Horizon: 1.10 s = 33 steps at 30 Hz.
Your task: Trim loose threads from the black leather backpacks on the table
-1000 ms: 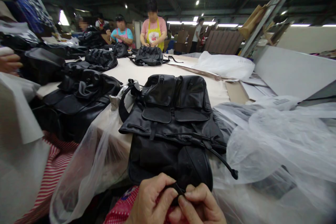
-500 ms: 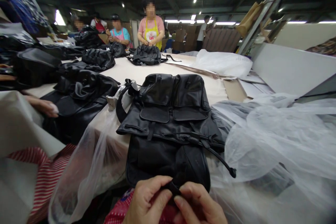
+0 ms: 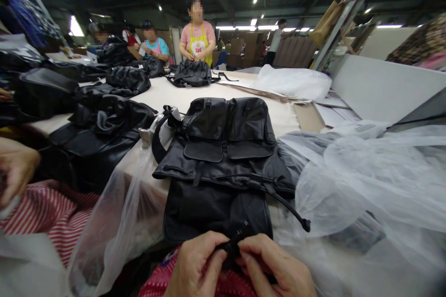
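Observation:
A black backpack [image 3: 223,148] lies on the table with two front pockets facing up, and its dark flap [image 3: 198,209] hangs toward me over the near edge. At the bottom centre my left hand [image 3: 200,262] pinches a small black strap piece [image 3: 234,243] at the flap's lower edge. Close beside it, my right hand [image 3: 272,264] pinches the same piece from the right. The fingertips of both hands nearly meet. A black cord with a knobbed end [image 3: 305,225] hangs off the bag's right side.
Clear plastic bags [image 3: 369,181] cover the right side. Black bags [image 3: 104,134] are piled on the left, near a co-worker's hand [image 3: 17,167] and striped cloth [image 3: 62,222]. Across the table [image 3: 167,97], a person in a yellow apron [image 3: 198,44] stands behind another bag [image 3: 192,73].
My hands still pinch the strap piece, its pale marks now showing, and my right hand has shifted slightly right. At the left, the co-worker's hand and the white sheet have moved; more striped cloth shows.

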Available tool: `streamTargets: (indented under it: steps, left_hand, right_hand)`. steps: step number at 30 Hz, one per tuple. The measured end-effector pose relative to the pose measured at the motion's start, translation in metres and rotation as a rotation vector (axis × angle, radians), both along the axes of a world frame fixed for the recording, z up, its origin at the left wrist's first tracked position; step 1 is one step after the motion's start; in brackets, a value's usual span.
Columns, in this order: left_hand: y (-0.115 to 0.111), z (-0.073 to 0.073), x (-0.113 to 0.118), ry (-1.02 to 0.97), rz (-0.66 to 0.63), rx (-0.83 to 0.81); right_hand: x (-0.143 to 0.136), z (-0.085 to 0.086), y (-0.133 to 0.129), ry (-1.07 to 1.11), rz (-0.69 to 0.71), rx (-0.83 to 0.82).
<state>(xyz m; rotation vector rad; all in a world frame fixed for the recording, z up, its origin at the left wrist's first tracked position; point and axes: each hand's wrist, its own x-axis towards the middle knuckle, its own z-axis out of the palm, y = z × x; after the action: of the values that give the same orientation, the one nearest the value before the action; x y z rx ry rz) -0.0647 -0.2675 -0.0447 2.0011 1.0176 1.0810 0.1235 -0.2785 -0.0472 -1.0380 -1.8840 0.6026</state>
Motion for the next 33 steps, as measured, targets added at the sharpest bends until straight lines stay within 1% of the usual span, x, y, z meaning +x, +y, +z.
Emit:
streamTargets:
  steps: [3, 7, 10, 12, 15, 17, 20, 23, 26, 28, 30, 33]
  left_hand:
    - [-0.001, -0.003, -0.002, 0.034, -0.016, 0.007]
    - [-0.002, -0.010, -0.005, 0.074, -0.030, 0.005]
    - [-0.002, -0.009, -0.005, 0.074, -0.032, 0.032]
    - [-0.003, -0.007, -0.005, 0.074, -0.025, 0.056]
    - [-0.004, -0.007, -0.003, 0.078, -0.003, 0.039]
    - [-0.005, -0.009, -0.002, 0.071, 0.007, 0.020]
    - [-0.005, -0.011, 0.000, 0.055, 0.008, 0.016]
    - [-0.004, -0.010, 0.001, 0.064, 0.001, -0.021]
    - [-0.003, -0.007, 0.000, 0.080, 0.007, -0.048]
    - [-0.004, -0.005, -0.001, 0.083, -0.004, -0.073]
    - [-0.004, -0.002, -0.003, 0.108, -0.035, -0.145]
    - [-0.002, 0.000, -0.006, 0.176, -0.069, -0.333]
  right_hand:
    - [0.004, 0.002, 0.006, -0.074, 0.005, 0.013]
    - [0.003, 0.007, 0.010, -0.084, 0.078, -0.019]
    - [0.005, 0.009, 0.013, -0.124, 0.120, -0.055]
    - [0.006, 0.008, 0.015, -0.167, 0.124, -0.052]
    - [0.005, 0.006, 0.016, -0.229, 0.113, -0.026]
    - [0.003, 0.004, 0.015, -0.263, 0.074, 0.027]
    - [-0.002, 0.002, 0.012, -0.385, -0.021, 0.183]
    - [-0.009, -0.001, 0.007, -0.466, -0.162, 0.322]
    - [-0.014, -0.007, 0.003, -0.460, -0.242, 0.379]
    - [-0.015, -0.012, 0.002, -0.443, -0.253, 0.393]
    - [-0.016, -0.017, 0.003, -0.408, -0.278, 0.411]
    - [-0.012, -0.019, 0.006, -0.376, -0.302, 0.419]
